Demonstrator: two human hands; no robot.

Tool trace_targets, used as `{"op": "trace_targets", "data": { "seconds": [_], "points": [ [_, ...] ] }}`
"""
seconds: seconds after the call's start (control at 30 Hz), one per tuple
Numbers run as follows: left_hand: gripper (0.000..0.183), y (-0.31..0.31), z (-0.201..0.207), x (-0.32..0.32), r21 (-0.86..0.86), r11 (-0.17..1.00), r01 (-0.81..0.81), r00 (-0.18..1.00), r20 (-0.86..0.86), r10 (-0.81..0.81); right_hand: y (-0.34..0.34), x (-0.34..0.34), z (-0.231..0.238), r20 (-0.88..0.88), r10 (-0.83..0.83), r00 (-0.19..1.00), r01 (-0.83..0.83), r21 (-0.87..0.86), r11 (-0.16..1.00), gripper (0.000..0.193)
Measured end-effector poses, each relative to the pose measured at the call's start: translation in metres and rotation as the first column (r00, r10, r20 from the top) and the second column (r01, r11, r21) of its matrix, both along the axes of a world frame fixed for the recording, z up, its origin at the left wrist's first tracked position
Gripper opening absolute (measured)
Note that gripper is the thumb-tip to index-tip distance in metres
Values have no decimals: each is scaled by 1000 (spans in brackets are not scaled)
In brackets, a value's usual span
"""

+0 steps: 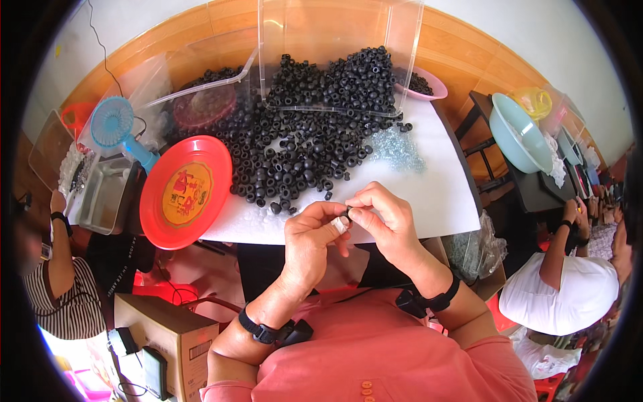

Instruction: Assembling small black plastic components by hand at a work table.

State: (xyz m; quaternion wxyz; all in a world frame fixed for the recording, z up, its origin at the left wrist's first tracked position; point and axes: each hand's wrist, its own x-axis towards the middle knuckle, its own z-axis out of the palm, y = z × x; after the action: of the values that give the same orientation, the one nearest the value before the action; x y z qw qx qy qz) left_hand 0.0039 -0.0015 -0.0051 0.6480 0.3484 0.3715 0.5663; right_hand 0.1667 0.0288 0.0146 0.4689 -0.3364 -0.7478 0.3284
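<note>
Head view: left hand (309, 240) and right hand (383, 221) meet at the near edge of the white table (435, 194). Both pinch one small black ring (347, 214) between their fingertips; a pale taped fingertip shows on the left. Heap of black rings (308, 141) just beyond, red plate (185, 191) to the left, clear screws (398, 153) to the right.

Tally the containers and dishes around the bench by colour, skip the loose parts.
Red round tray: 1
Pink bowl: 1
Teal basin: 1
Yellow bowl: 1
Clear plastic bins: 2, the second at left
Total: 6
</note>
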Motion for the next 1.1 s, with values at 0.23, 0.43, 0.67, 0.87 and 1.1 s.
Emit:
{"op": "trace_targets", "data": {
  "seconds": [0.23,0.43,0.67,0.87,1.1],
  "points": [
    [15,1,2,0,-8,1000,8,999,-38,-9,2,5,4,51,-6,999,0,121,993,7],
    [14,0,3,2,-19,1000,-2,996,-86,0,3,11,18,266,-71,961,6,238,971,10],
    [16,-1,3,3,0,1000,-23,997,-71,23,5,15,10,117,62,991,-66,24,998,9],
    [15,0,3,2,-15,1000,-27,997,-74,25,5,15,4,159,27,987,-51,147,988,11],
    [13,-2,2,7,5,999,-47,995,-84,47,6,9,3,354,-162,921,-17,454,891,17]
  ]
}}
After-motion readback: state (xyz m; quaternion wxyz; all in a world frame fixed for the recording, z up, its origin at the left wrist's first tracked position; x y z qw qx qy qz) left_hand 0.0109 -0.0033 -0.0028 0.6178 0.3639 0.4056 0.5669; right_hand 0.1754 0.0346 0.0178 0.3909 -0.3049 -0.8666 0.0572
